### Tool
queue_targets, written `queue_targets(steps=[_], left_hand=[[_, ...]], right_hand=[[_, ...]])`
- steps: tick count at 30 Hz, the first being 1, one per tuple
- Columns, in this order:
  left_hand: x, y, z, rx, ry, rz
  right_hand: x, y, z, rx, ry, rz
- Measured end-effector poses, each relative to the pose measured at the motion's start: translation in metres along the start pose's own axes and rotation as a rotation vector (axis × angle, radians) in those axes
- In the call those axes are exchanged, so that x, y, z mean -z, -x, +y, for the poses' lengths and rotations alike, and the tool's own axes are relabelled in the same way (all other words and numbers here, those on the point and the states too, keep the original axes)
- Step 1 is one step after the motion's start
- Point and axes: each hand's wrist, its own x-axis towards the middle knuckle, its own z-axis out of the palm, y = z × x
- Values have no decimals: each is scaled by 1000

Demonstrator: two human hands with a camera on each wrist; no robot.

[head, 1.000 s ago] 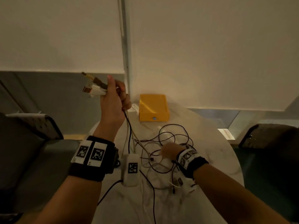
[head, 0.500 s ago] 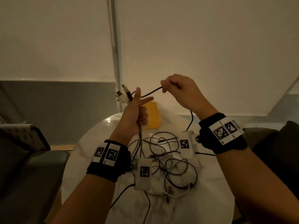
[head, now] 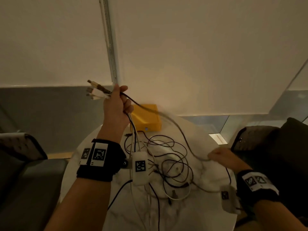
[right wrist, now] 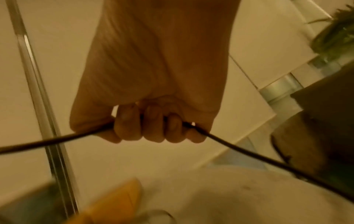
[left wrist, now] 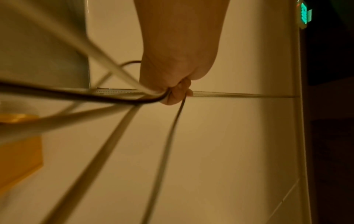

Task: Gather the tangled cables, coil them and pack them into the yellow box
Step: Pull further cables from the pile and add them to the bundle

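Head view: left hand [head: 116,105] grip clamps bundled plug ends, right hand [head: 220,155] grip clamps thin dark cable [head: 166,119] lower right; tension risks tightening the table [head: 208,140] tangle.

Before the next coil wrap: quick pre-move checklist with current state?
1. Left hand grips the bunched plug ends: ok.
2. Right hand closed around the dark cable: ok.
3. That cable runs unbroken between the hands: ok in the head view, though blurred.
4. Remaining cables untangled: not ok, looped in a pile on the table.
5. Yellow box within view behind the pile: ok.
6. Box open for packing: cannot tell.
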Motion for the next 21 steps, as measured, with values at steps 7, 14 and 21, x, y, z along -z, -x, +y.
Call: queue_targets(steps=[7,14,21], left_hand=[[-5,9,-19,14,-241,-62],[-16,43,-48,-78,-579,-182],[4,60,-56,-41,-677,-255]], right_hand=[[-41,-18,-38,116,340,-213],[-18,-17,-254,153,-761,-655],[-19,-56,-281,7,-792,-539]])
